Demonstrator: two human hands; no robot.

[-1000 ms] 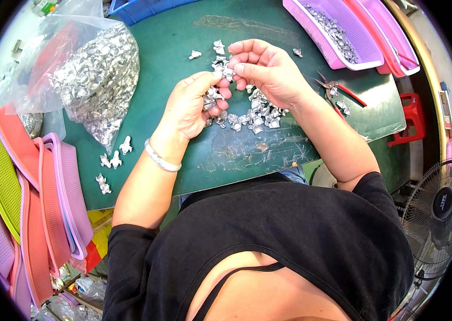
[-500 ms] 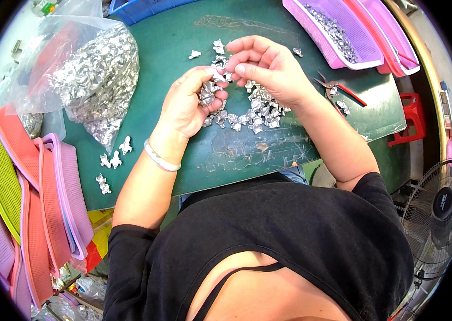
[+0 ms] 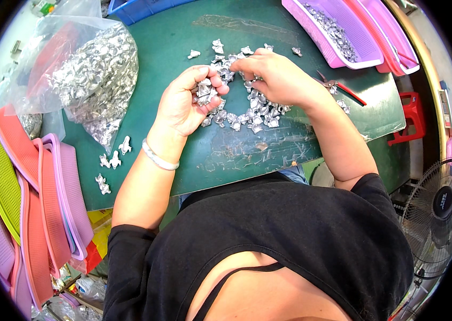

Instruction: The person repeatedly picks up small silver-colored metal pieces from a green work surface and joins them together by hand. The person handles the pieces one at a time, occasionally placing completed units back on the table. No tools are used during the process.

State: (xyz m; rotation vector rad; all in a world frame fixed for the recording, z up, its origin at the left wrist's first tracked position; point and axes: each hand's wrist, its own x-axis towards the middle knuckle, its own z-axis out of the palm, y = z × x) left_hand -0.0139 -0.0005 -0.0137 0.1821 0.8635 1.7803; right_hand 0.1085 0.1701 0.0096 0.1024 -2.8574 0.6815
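Note:
Small silver metal castings (image 3: 257, 116) with stubby lobes lie in a loose ring-shaped pile on the green table. My left hand (image 3: 186, 101) is curled around a handful of these castings (image 3: 204, 91), held up beside the pile's left side. My right hand (image 3: 282, 77) is over the far part of the pile, palm down. Its index finger reaches to the castings at the far edge, and its thumb stands apart from that finger. The hand hides part of the pile.
A clear plastic bag (image 3: 100, 75) full of castings stands at the left, with several loose ones near it. Stacked plastic baskets (image 3: 68, 192) are at the left edge. Red-handled pliers (image 3: 350, 93) lie right. A purple basket (image 3: 367, 58) holds castings. A fan (image 3: 434, 214) stands right.
My right hand has moved away from the left hand, turning palm down over the pile. My left fingers have closed more around the handful of castings.

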